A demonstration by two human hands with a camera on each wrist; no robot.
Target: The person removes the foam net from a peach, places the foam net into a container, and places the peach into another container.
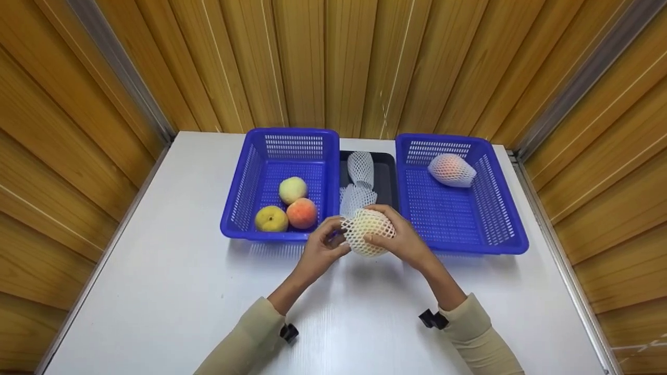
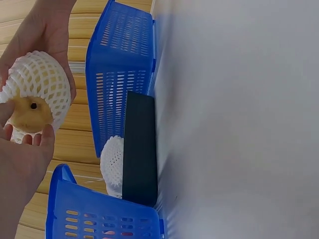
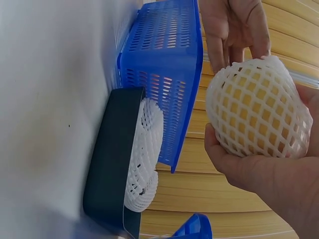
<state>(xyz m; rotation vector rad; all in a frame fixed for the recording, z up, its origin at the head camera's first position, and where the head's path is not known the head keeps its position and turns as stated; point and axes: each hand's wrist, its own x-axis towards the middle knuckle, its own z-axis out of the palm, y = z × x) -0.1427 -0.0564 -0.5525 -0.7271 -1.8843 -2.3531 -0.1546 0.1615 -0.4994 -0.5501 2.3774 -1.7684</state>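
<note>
Over the table's middle, my right hand [image 1: 409, 242] grips a round yellow fruit [image 2: 32, 114] in a white foam net [image 1: 367, 234], thumb in front and fingers behind. My left hand [image 1: 323, 250] holds the net's open end at its edge, with thumb and fingertips on either side. In the left wrist view the fruit's bare end shows through that opening, with a small dark pit in it. The right wrist view shows the net stretched round the fruit's other side. Behind the hands, loose foam nets [image 1: 360, 169] lie in a black tray [image 1: 385, 179].
The left blue basket [image 1: 284, 136] holds a pale peach [image 1: 293, 190], a red peach [image 1: 301, 213] and a yellow fruit [image 1: 271, 219]. In the right blue basket [image 1: 443, 239] lies a reddish netted fruit [image 1: 451, 170]. Wood-pattern walls [image 1: 349, 67] enclose the white table [image 1: 172, 260].
</note>
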